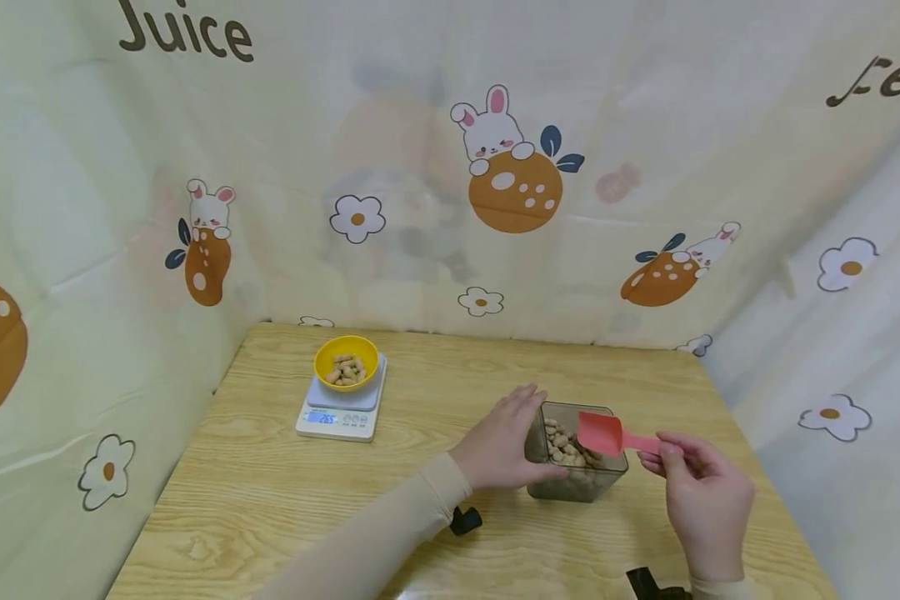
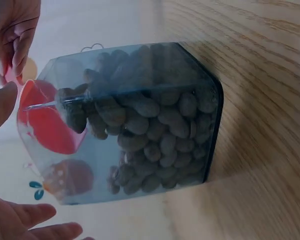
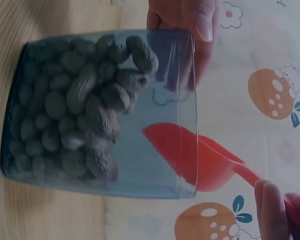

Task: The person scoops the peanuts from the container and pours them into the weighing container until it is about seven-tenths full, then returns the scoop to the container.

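Observation:
A pink-red scoop is pinched by its handle in my right hand. Its bowl looks bare in the head view and dips past the rim of a clear grey-tinted square container. Unshelled peanuts fill the lower part of that container. My left hand is spread at the container's left side, thumb along the near rim and straight fingers toward the far corner. In the right wrist view, some left fingers show dimly through the wall.
At the back left, a white kitchen scale with a lit display bears a yellow bowl of several peanuts. The wooden table meets a printed curtain at the back and sides. Black straps hang near both wrists.

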`<state>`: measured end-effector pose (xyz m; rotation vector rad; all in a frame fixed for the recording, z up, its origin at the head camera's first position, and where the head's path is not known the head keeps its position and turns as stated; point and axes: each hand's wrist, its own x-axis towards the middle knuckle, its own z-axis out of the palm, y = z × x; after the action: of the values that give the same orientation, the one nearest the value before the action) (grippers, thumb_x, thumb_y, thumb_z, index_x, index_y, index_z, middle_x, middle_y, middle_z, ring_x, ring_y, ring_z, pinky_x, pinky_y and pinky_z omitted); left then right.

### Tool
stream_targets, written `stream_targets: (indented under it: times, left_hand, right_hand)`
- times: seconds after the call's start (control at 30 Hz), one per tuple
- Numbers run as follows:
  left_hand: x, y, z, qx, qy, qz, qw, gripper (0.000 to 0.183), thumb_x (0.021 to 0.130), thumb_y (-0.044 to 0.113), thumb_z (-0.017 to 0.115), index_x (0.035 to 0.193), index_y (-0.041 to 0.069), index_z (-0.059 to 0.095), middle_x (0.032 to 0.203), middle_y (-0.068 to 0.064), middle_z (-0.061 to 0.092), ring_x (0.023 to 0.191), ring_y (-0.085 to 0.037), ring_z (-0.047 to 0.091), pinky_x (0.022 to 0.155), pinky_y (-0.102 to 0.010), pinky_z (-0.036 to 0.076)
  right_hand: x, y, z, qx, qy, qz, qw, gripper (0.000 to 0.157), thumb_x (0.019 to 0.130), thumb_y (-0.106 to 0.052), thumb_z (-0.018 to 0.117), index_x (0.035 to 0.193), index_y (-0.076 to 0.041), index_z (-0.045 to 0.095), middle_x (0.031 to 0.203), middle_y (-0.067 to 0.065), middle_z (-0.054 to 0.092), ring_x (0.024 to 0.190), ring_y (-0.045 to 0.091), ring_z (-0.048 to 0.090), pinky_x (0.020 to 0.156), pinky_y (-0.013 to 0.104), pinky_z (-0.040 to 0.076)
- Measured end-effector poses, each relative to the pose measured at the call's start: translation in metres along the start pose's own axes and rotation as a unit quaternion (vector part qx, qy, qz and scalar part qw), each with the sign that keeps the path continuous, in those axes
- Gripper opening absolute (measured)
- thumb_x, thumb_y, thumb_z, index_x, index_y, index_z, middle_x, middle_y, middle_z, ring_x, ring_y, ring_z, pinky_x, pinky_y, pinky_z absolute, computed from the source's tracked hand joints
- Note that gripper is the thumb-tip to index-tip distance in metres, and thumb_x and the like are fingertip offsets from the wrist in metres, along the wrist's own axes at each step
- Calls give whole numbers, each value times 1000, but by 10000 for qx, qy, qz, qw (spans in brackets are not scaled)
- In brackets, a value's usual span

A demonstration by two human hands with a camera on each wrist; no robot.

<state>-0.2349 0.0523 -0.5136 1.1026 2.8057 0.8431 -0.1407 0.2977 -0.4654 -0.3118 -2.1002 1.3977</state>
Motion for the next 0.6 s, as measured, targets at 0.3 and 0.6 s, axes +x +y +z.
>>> stream_targets:
  times: [0.3,0.6]
  left_hand:
    - [9,3,8,-71,-165,-112,9998,111,93,79,63,173,14,22,181,-6,21,168,-26,24,136,-45,26]
    - [12,0,12,-38,-184,-61,9998,108,95,80,60,173,15,22,181,-6,23,168,-25,23,137,-43,24]
  right_hand:
    - [2,-4,-1,-1042,-554,-868,9892,13,98,6,72,108,3,81,92,20,81,69,-10,72,63,11,59]
    - [8,-11,0,-2172,-996,-2041,9493,15,95,5,75,107,-1,82,85,14,82,64,-3,70,50,11,47]
